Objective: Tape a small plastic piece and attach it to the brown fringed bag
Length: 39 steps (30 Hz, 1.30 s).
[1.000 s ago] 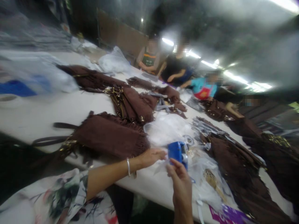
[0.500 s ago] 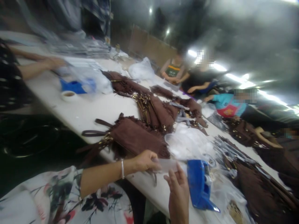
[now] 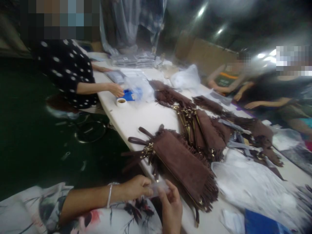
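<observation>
Over the table's near edge, my left hand (image 3: 136, 188), with a bracelet at the wrist, pinches one end of a small translucent strip (image 3: 157, 189). My right hand (image 3: 172, 203) has its thumb and fingers closed on the other end. Whether the strip is tape or plastic film I cannot tell. Just beyond my hands lies a brown fringed pouch (image 3: 181, 159), with dark wrist straps (image 3: 138, 141) and gold-coloured clasps at its left end. Neither hand appears to hold the pouch.
More brown fringed pouches (image 3: 207, 130) lie across the white table (image 3: 126, 120). Clear plastic bags (image 3: 251, 182) and a blue object (image 3: 263, 222) are at right. A co-worker's hand (image 3: 116, 89) touches a blue tape dispenser (image 3: 128, 95) beside a tape roll (image 3: 121, 102). Other people stand opposite.
The view has swung left, so the table's contents appear further right. My hands have drawn closer together, and my right fingers have closed on the strip. The co-worker's hand has reached the blue dispenser.
</observation>
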Each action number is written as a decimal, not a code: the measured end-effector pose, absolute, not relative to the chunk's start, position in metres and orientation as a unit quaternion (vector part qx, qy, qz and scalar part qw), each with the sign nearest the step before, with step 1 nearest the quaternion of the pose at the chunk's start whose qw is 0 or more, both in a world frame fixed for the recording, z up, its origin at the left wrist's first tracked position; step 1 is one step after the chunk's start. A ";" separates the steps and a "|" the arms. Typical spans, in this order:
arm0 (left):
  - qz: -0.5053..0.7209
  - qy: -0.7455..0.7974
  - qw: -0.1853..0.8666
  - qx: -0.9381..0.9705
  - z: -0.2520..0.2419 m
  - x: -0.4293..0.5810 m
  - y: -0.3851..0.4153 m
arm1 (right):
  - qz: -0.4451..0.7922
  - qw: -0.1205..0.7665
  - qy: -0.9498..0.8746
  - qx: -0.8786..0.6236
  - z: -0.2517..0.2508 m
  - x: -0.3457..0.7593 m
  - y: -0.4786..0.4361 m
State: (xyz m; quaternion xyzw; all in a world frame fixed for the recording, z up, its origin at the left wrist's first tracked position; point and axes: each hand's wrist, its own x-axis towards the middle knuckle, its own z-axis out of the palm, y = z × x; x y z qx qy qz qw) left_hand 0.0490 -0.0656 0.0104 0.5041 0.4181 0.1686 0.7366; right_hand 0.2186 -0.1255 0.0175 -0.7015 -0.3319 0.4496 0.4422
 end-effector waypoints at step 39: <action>0.238 0.530 0.614 0.534 -0.013 -0.058 -0.018 | 0.604 0.467 -0.321 -0.560 0.026 0.143 -0.019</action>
